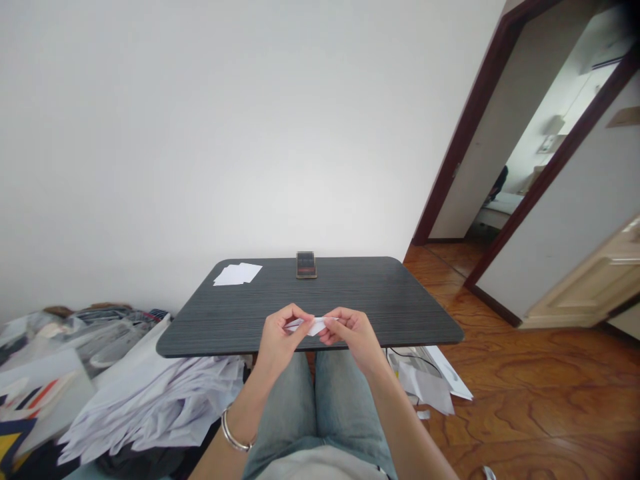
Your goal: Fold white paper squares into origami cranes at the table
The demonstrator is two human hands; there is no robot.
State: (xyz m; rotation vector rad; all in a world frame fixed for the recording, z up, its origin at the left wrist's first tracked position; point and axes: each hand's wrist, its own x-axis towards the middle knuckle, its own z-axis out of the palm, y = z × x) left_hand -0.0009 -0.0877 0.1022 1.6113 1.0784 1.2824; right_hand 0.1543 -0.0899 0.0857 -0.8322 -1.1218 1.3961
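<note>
My left hand (pixel 279 337) and my right hand (pixel 350 333) meet over the near edge of a dark grey table (pixel 390 307). Both pinch a small folded piece of white paper (pixel 313 326) between fingers and thumbs, one hand at each end. The paper is held just above the tabletop. A silver bangle (pixel 235 437) circles my left wrist. My knees in blue jeans show below the table edge.
A phone (pixel 306 265) stands at the table's far edge against the white wall. White paper sheets (pixel 238 273) lie at the far left corner. A heap of loose papers (pixel 160 407) lies left on the floor, more papers (pixel 430 380) right. An open doorway (pixel 505 193) is at right.
</note>
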